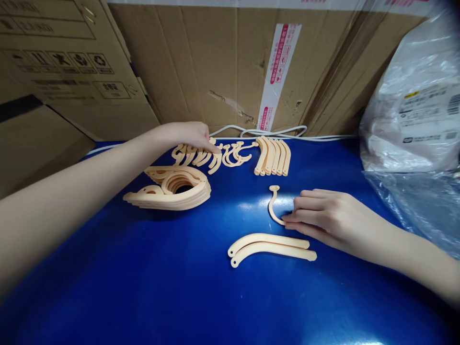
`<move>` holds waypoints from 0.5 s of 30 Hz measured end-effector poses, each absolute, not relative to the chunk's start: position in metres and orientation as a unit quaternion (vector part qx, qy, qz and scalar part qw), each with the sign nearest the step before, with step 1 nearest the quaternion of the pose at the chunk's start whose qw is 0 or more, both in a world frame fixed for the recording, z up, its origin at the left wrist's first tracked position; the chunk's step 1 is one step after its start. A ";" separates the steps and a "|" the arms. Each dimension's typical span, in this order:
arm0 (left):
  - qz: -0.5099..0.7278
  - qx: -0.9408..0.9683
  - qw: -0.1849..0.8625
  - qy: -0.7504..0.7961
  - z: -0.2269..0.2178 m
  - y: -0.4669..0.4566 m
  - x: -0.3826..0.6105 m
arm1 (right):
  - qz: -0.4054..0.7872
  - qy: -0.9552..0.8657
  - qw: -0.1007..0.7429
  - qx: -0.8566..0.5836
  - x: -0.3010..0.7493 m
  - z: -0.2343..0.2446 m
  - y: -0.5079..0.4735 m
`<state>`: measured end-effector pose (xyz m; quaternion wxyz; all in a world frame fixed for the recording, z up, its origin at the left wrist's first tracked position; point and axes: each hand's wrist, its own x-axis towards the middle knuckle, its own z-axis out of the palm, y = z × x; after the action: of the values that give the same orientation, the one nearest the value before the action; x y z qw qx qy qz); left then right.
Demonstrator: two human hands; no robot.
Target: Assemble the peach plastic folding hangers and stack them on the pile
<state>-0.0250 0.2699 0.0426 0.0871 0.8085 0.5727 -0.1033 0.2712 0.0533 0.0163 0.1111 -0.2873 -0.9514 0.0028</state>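
My right hand (318,213) pinches the lower end of a cream plastic hanger hook (272,203), its round head pointing away from me. Just below that hook, two curved hanger arms (271,249) lie side by side. Farther back, my left hand (196,136) reaches over a row of loose hooks (187,154). Its fingers are closed down at a hook (214,164) in that row, though the fingertips are partly hidden. A stack of looped hanger pieces (179,201) lies beneath my left forearm.
Several more hanger arms (275,158) stand in a row at the back. Behind them, a white cable (273,132) runs along cardboard boxes (223,62). Plastic-wrapped goods (417,110) rest at the right edge. The surface (161,278) is blue and glossy.
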 end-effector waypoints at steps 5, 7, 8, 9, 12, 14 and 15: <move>-0.104 0.788 0.094 0.600 0.036 0.287 -0.027 | 0.006 -0.952 0.116 -0.284 0.271 0.016 0.054; -0.089 0.777 0.110 0.613 0.036 0.287 -0.027 | 0.008 -0.952 0.116 -0.284 0.271 0.016 0.055; -0.084 0.772 0.116 0.620 0.036 0.286 -0.026 | 0.008 -0.952 0.116 -0.284 0.271 0.016 0.055; -0.081 0.767 0.120 0.626 0.036 0.285 -0.025 | 0.008 -0.952 0.115 -0.285 0.271 0.016 0.055; -0.051 0.756 0.104 0.644 0.038 0.280 -0.021 | 0.006 -0.951 0.114 -0.287 0.271 0.016 0.054; -0.026 0.752 0.090 0.652 0.039 0.276 -0.017 | 0.005 -0.951 0.113 -0.288 0.272 0.016 0.053; -0.014 0.750 0.087 0.655 0.039 0.274 -0.016 | 0.006 -0.951 0.114 -0.289 0.272 0.016 0.053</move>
<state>-0.0160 0.2742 0.0390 0.0868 0.7501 0.6555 -0.0141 0.2719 0.0530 0.0162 0.1143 -0.2886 -0.9506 0.0061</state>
